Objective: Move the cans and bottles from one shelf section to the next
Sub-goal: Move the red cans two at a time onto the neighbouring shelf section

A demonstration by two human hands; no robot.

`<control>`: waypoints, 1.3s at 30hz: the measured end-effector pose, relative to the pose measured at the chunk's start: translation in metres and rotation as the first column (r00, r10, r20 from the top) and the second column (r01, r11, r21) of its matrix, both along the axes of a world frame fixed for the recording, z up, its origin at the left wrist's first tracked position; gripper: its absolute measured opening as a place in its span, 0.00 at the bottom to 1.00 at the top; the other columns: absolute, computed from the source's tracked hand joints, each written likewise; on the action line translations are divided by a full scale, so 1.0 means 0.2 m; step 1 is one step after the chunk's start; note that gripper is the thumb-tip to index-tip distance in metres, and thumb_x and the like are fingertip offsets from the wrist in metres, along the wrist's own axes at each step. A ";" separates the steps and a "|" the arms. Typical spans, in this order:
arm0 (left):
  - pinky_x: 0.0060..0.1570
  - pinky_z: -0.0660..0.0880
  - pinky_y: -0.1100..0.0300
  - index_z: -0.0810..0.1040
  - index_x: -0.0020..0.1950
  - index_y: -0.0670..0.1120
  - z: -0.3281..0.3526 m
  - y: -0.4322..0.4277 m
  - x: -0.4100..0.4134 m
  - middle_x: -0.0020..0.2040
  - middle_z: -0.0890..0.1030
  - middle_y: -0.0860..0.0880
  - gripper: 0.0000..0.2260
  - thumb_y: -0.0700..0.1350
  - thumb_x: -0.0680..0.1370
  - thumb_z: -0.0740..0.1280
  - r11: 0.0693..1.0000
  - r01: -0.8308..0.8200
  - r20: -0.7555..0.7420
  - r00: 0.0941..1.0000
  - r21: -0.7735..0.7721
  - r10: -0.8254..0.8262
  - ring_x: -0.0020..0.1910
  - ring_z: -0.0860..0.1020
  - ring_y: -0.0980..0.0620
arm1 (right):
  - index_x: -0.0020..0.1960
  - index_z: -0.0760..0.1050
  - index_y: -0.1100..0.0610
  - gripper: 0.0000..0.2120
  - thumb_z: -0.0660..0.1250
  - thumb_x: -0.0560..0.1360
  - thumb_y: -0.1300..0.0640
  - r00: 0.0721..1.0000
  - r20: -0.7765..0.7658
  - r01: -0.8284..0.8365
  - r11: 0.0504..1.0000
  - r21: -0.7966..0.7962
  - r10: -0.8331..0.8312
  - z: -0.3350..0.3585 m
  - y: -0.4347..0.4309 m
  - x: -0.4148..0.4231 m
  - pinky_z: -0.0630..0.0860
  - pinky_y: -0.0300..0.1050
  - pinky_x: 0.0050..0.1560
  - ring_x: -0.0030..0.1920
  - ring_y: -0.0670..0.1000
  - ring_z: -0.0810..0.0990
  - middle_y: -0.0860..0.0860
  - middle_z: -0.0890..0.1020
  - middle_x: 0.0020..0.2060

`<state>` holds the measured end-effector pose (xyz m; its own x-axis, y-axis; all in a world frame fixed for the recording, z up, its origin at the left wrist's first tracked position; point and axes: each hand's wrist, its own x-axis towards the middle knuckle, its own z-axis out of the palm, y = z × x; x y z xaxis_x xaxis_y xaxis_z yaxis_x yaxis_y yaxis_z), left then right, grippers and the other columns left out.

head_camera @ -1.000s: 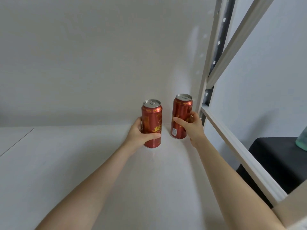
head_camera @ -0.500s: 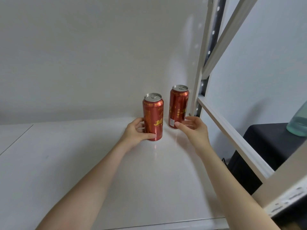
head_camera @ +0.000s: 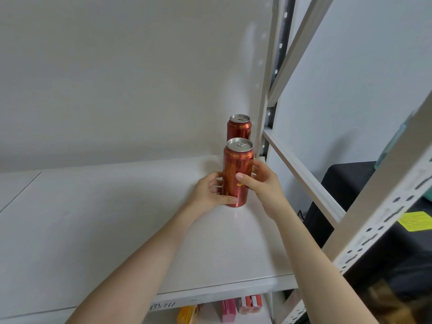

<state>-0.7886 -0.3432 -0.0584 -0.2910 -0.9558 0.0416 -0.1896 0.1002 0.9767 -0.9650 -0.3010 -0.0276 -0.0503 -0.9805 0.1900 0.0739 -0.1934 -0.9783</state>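
Hiding the lower half of the rear can near the shelf's back right corner, front can standing upright, left hand and right hand both clasping it.

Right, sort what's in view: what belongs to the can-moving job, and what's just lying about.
Job: near red can, held by the left hand and right hand; far red can behind it; white shelf.
Lying about: black case with yellow label; red and orange packs below the shelf; teal object at far right.
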 end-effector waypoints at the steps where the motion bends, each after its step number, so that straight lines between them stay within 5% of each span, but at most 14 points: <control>1: 0.50 0.81 0.58 0.75 0.65 0.43 0.00 0.00 -0.01 0.55 0.83 0.43 0.32 0.33 0.63 0.81 1.000 0.004 -0.001 1.000 0.001 -0.004 0.53 0.83 0.47 | 0.64 0.76 0.56 0.23 0.77 0.70 0.59 1.000 0.010 0.005 1.000 -0.003 -0.004 -0.01 0.01 -0.01 0.80 0.47 0.54 0.54 0.51 0.84 0.55 0.84 0.55; 11: 0.43 0.79 0.64 0.77 0.63 0.46 0.01 -0.05 -0.16 0.52 0.83 0.46 0.30 0.32 0.64 0.80 1.000 -0.001 -0.035 0.999 0.010 0.001 0.47 0.84 0.53 | 0.65 0.76 0.53 0.27 0.77 0.68 0.52 0.995 0.085 0.057 0.998 -0.026 -0.054 -0.03 -0.06 -0.09 0.81 0.42 0.48 0.54 0.50 0.84 0.50 0.85 0.54; 20: 0.56 0.80 0.46 0.75 0.66 0.40 0.03 -0.17 -0.18 0.56 0.83 0.38 0.31 0.30 0.65 0.79 0.997 -0.072 -0.057 0.996 0.035 0.074 0.54 0.83 0.41 | 0.65 0.76 0.55 0.21 0.75 0.73 0.59 0.992 0.128 0.024 0.999 -0.021 -0.021 0.01 -0.20 -0.09 0.81 0.39 0.45 0.52 0.49 0.85 0.54 0.84 0.55; 39: 0.51 0.81 0.55 0.74 0.64 0.39 0.07 -0.21 -0.18 0.55 0.83 0.40 0.29 0.33 0.66 0.80 0.994 -0.110 0.020 0.994 0.027 0.109 0.52 0.84 0.44 | 0.65 0.75 0.55 0.23 0.76 0.72 0.56 0.995 0.041 0.089 0.996 0.016 -0.089 -0.01 -0.29 -0.10 0.80 0.36 0.45 0.54 0.48 0.84 0.51 0.84 0.55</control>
<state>-0.8252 -0.3856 -0.0453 -0.1850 -0.9827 0.0096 -0.2155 0.0501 0.9752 -0.9847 -0.3595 -0.0296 -0.1451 -0.9744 0.1717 0.0974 -0.1867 -0.9776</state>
